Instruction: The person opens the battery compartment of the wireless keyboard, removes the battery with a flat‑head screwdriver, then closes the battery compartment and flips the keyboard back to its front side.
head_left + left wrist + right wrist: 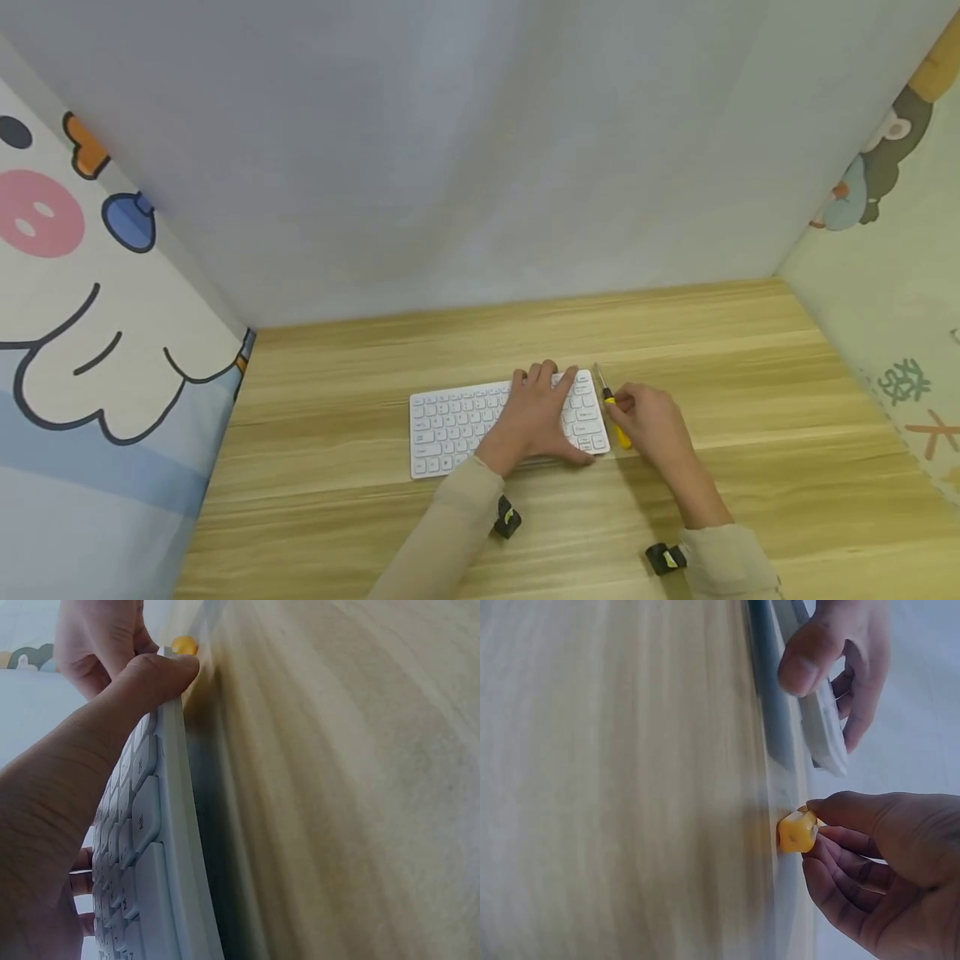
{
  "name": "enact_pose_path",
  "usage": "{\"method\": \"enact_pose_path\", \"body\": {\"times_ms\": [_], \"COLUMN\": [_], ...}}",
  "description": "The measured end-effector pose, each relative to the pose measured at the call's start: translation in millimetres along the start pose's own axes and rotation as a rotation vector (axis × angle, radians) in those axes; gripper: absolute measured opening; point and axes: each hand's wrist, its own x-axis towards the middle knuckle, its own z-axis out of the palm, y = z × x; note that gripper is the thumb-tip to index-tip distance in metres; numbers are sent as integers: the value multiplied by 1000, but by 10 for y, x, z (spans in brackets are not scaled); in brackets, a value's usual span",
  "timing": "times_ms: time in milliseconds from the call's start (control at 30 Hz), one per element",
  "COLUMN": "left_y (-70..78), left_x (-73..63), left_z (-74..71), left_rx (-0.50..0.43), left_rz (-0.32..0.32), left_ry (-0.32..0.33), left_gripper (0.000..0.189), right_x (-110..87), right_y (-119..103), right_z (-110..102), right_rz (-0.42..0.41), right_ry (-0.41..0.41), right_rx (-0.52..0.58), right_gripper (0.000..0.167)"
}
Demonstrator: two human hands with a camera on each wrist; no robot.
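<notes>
A white keyboard [457, 421] lies lengthwise across the wooden table. My left hand [534, 417] spans its right part, palm over the keys. The thumb holds the near edge, with the fingers at the far edge; the left wrist view shows this thumb [161, 675] right on the front rim. Just right of the keyboard, my right hand [651, 421] pinches a screwdriver [621, 433] with a yellow and black handle. Its thin metal shaft points away from me. In the right wrist view the handle's yellow end [799, 831] shows between thumb and fingers.
The wood-grain table [337, 533] ends at a plain grey backdrop [480, 167]. Cartoon-printed panels stand at the left [112, 350] and right [885, 333]. Black straps with small devices sit at both wrists.
</notes>
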Motion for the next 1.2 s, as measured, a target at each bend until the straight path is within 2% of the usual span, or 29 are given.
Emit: {"method": "enact_pose_path", "body": {"times_ms": [633, 967, 1200], "left_y": [-66, -188, -274], "left_x": [13, -33, -89], "left_z": [-430, -646, -726], "left_rx": [-123, -167, -210], "left_rz": [39, 44, 38], "left_ry": [102, 146, 186], "left_gripper": [136, 137, 138], "right_x": [21, 32, 31], "right_y": [15, 14, 17], "right_z": [0, 4, 19], "right_rz": [-1, -9, -4], "right_ry": [-10, 16, 20], "right_rx": [16, 11, 0], "right_gripper": [21, 20, 19]}}
